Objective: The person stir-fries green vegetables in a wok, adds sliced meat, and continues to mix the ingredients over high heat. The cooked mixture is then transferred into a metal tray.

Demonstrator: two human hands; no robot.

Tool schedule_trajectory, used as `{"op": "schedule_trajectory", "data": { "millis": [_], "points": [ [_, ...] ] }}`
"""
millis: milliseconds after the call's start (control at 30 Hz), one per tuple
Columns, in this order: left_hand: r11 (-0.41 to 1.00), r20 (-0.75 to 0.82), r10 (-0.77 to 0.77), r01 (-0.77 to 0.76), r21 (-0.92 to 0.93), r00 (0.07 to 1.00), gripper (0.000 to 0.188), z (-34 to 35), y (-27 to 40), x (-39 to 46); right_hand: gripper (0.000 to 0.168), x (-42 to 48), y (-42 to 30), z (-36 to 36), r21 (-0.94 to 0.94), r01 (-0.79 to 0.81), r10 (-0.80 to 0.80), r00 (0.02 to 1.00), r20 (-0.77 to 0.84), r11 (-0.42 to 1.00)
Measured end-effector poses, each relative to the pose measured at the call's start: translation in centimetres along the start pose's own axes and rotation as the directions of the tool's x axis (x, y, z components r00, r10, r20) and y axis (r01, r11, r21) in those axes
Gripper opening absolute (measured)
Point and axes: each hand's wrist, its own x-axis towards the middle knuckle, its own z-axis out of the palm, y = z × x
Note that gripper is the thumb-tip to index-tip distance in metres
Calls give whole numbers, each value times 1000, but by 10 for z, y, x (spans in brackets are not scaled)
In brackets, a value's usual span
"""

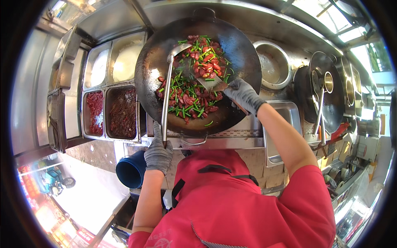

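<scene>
My left hand (159, 156), in a grey knit glove, grips the handle of a long metal ladle (167, 93). The ladle's head rests among the food in a large dark wok (149, 68). My right hand (243, 94), gloved alike, holds a flat wok spatula (209, 83) low by its blade. Red slices that look like sausage and green cut stems lie on the blade. More sliced red pieces with green stems (189, 100) are spread over the near part of the wok, and others lie around the ladle head.
Left of the wok stand steel pans with white grains (125, 65), dark red seasoning (122, 111) and red chopped bits (94, 108). At right are a round metal pot (274, 66), a steel tray (282, 133) and a second wok (328, 93) with ladles. A blue bucket (126, 173) stands below left.
</scene>
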Motion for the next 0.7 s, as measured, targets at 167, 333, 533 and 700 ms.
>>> {"op": "schedule_trajectory", "data": {
  "millis": [167,333,533,700],
  "points": [
    [999,135,-21,25,-21,991,77,9,-28,-1,33,-95,103,30,-93,310,-321,935,-152,946],
    [980,100,126,-108,-169,987,51,16,-54,5,18,-160,227,119,840,-152,353,934,-50,520],
    [919,25,279,-260,-296,960,43,14,-91,5,25,-36,385,261,975,86,425,889,-168,205],
    [912,58,178,-143,-385,982,41,9,-123,0,28,40,393,278,927,365,488,827,-278,-90]
  ]
}}
